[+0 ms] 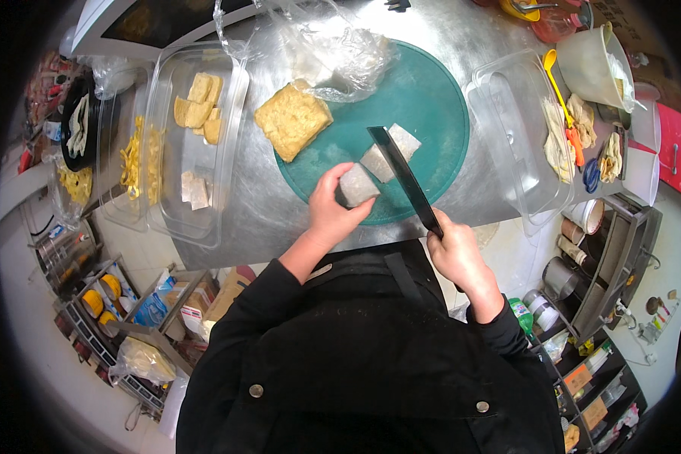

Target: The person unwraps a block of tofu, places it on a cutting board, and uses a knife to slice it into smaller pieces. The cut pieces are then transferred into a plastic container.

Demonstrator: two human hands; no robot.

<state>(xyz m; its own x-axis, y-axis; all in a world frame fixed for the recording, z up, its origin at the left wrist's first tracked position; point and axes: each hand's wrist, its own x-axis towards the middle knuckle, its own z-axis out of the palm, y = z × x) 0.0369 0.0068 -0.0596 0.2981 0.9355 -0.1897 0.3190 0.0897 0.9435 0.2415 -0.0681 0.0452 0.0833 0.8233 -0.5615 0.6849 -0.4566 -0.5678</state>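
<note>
In the head view my left hand (337, 207) grips a grey, porous block of food (358, 185) at the near side of a round green cutting board (437, 102). My right hand (458, 248) holds a dark-bladed kitchen knife (404, 173) by its handle. The blade slants up and left over more grey pieces (400, 142) on the board, hiding part of them; whether it touches them I cannot tell. A large yellow block that looks like fried tofu (293, 120) overlaps the board's left edge. Crumpled clear plastic bags (340, 59) lie over the board's far left part.
A clear plastic tub (235, 119) at the left holds yellow slabs (197, 105) and pale grey pieces (194, 190). Beside it, another clear tub (105, 164) holds yellow strips. To the right stand clear tubs (502, 136), work gloves (557, 142), an orange-handled tool (573, 144) and a white bucket (590, 68).
</note>
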